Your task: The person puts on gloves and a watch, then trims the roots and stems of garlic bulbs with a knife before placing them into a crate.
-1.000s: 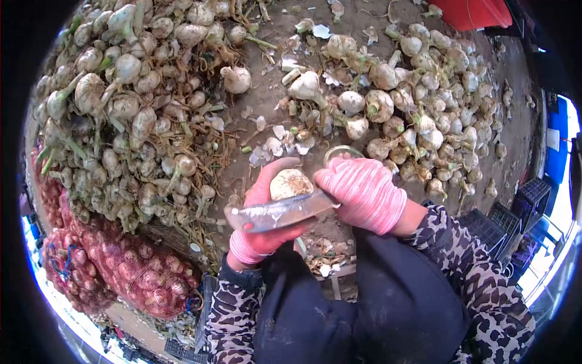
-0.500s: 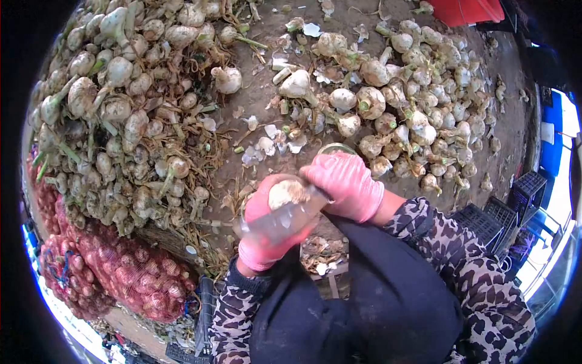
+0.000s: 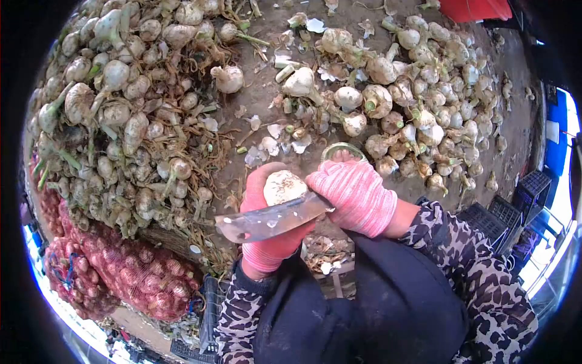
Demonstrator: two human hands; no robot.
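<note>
In my left hand (image 3: pixel 264 247), gloved in pink, a whitish garlic bulb (image 3: pixel 284 187) sits with its dirt-flecked face turned up. My right hand (image 3: pixel 356 193), in a matching glove, is closed around the handle of a knife (image 3: pixel 273 219). The broad metal blade points left and crosses over my left hand, along the near side of the bulb. Whether the edge touches the bulb I cannot tell. A greenish ring (image 3: pixel 343 147) shows at the far side of my right fist. Loose peel scraps (image 3: pixel 268 145) lie on the ground just beyond both hands.
A big heap of garlic with stems (image 3: pixel 115 115) fills the left side. Another garlic pile (image 3: pixel 418 103) spreads at the right. Filled red mesh bags (image 3: pixel 142 273) stand at lower left, black crates (image 3: pixel 485 221) at the right. A red container (image 3: pixel 476 9) is at the top right.
The knife was blurred by motion and tilted up to the right across the bulb; now it is sharp, more level and nearer me. More of the bulb's face shows.
</note>
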